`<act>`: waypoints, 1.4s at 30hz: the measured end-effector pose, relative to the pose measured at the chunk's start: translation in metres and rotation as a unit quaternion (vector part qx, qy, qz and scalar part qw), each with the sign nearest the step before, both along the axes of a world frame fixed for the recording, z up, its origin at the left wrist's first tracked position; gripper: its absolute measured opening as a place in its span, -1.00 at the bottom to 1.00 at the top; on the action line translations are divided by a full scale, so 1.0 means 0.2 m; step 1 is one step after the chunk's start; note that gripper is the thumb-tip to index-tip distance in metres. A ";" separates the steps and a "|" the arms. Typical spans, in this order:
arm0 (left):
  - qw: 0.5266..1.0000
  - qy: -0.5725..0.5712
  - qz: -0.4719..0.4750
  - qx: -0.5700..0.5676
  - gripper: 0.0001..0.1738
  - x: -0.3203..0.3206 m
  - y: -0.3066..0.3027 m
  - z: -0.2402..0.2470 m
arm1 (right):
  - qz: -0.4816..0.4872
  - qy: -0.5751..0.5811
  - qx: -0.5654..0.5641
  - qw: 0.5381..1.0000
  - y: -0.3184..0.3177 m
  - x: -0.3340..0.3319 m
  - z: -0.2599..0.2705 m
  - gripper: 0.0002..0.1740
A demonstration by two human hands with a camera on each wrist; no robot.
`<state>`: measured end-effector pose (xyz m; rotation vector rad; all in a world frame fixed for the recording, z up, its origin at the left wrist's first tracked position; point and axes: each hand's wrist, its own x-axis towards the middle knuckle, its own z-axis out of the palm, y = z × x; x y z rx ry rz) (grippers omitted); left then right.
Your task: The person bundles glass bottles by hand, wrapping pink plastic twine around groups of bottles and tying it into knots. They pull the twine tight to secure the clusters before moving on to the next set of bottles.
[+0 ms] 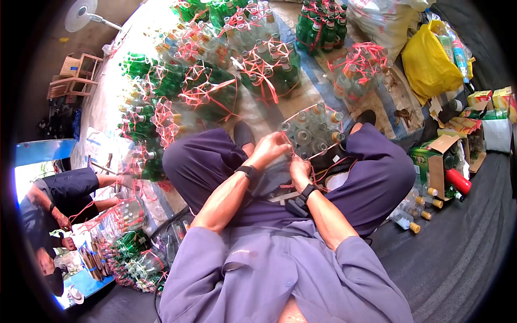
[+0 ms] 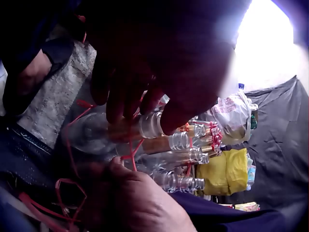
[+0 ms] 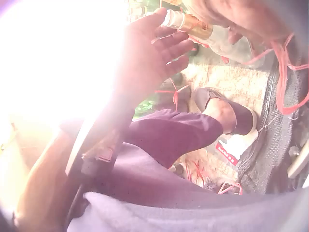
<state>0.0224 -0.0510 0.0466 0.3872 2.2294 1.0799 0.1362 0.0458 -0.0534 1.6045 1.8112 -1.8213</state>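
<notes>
A bundle of clear glass bottles (image 1: pixel 303 135) stands between the person's knees, with red plastic string (image 2: pixel 133 153) around it. My left hand (image 1: pixel 271 148) is at the bundle's near left side. In the left wrist view its bent fingers hang by a bottle mouth (image 2: pixel 151 124), the string running up among them. Close beside it, my right hand (image 1: pixel 300 169) pinches the string low against the bottles, thumb tip raised. The right wrist view shows the left hand (image 3: pixel 149 58) overexposed, its fingers bent near a bottle neck (image 3: pixel 174 19).
Several tied bundles of green bottles (image 1: pixel 212 99) and clear bottles spread ahead and left. At right are a yellow bag (image 1: pixel 431 64), an opened carton (image 1: pixel 431 167) and loose bottles (image 1: pixel 412 215). Another person (image 1: pixel 59 204) sits at far left beside a bottle pile (image 1: pixel 134 253).
</notes>
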 end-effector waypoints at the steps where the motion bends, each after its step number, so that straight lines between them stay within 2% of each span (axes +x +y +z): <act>1: 1.000 0.002 0.001 0.001 -0.53 0.00 0.00 0.00 | 0.001 0.002 0.001 1.000 0.00 0.00 -0.02 -0.66; 3: 0.999 0.027 -0.013 -0.019 -0.54 0.01 0.00 0.00 | -0.008 0.016 -0.002 1.000 0.00 0.01 -0.06 -0.66; 4: 0.994 0.104 -0.029 -0.028 -0.67 0.02 0.02 0.02 | -0.008 0.016 -0.002 1.000 0.00 0.02 -0.12 -0.66; 5: 0.994 0.105 -0.029 -0.027 -0.67 0.02 0.03 0.04 | 0.005 0.010 0.004 1.000 0.01 0.03 -0.18 -0.64; 6: 0.984 0.166 -0.049 -0.027 -0.70 0.03 0.03 0.04 | 0.017 0.002 0.010 1.000 0.01 0.04 -0.22 -0.63; 7: 0.971 0.228 -0.070 -0.026 -0.73 0.04 0.04 0.05 | 0.018 0.003 0.010 1.000 0.01 0.03 -0.15 -0.63; 9: 0.964 0.250 -0.084 -0.029 -0.78 0.06 0.06 0.10 | 0.028 -0.030 0.007 0.999 0.04 0.04 -0.03 -0.55; 11: 0.957 0.270 -0.099 -0.032 -0.82 0.07 0.08 0.14 | 0.029 -0.004 0.015 0.999 0.03 0.06 -0.09 -0.51; 13: 0.918 0.364 -0.157 -0.020 -0.81 0.06 0.09 0.14 | 0.029 0.022 0.022 0.999 0.04 0.05 -0.10 -0.47; 14: 0.917 0.364 -0.159 -0.020 -0.81 0.05 0.10 0.14 | 0.054 -0.040 0.016 0.998 0.05 0.04 -0.10 -0.41; 15: 0.903 0.378 -0.203 -0.019 -0.80 0.04 0.11 0.14 | 0.079 -0.101 0.010 0.992 0.06 0.04 -0.14 -0.30; 16: 0.887 0.389 -0.247 -0.018 -0.79 0.04 0.12 0.14 | 0.077 -0.101 0.009 0.992 0.05 0.03 -0.17 -0.30; 19: 0.864 0.411 -0.286 -0.049 -0.77 0.07 0.17 0.14 | 0.043 -0.095 0.016 0.994 0.01 0.04 -0.30 -0.26; 21: 0.867 0.389 -0.301 -0.078 -0.80 0.09 0.17 0.06 | 0.098 -0.080 -0.002 0.992 0.01 0.06 -0.35 -0.56; 23: 0.859 0.391 -0.320 -0.082 -0.83 0.10 0.16 -0.03 | 0.076 -0.060 -0.012 0.995 0.02 0.04 -0.17 -0.56; 25: 0.856 0.386 -0.325 -0.116 -0.86 0.12 0.17 -0.06 | 0.055 -0.039 -0.023 0.997 0.02 0.04 -0.18 -0.57; 27: 0.840 0.370 -0.357 -0.175 -0.83 0.12 0.18 -0.06 | 0.057 0.036 -0.004 0.998 -0.01 0.04 -0.21 -0.59; 28: 0.839 0.369 -0.359 -0.175 -0.83 0.11 0.19 -0.06 | 0.055 0.035 -0.006 0.998 -0.01 0.05 -0.22 -0.59; 30: 0.834 0.398 -0.350 -0.153 -0.83 0.11 0.19 -0.03 | 0.072 0.124 0.009 0.990 -0.01 0.06 -0.21 -0.61; 31: 0.834 0.396 -0.351 -0.154 -0.83 0.11 0.20 -0.01 | 0.071 0.123 0.007 0.990 -0.01 0.06 -0.19 -0.61; 33: 0.821 0.341 -0.390 -0.241 -0.80 0.11 0.23 0.02 | 0.072 0.106 -0.004 0.992 -0.01 0.05 -0.18 -0.60; 36: 0.813 0.358 -0.395 -0.234 -0.81 0.10 0.22 0.02 | 0.041 0.039 -0.031 0.998 -0.01 0.03 -0.19 -0.54; 40: 0.800 0.352 -0.416 -0.252 -0.80 0.08 0.22 0.05 | -0.023 0.035 -0.042 0.998 -0.02 0.01 -0.15 -0.52; 42: 0.769 0.364 -0.445 -0.279 -0.81 0.07 0.23 0.07 | -0.034 -0.001 -0.057 0.998 -0.02 0.00 -0.12 -0.41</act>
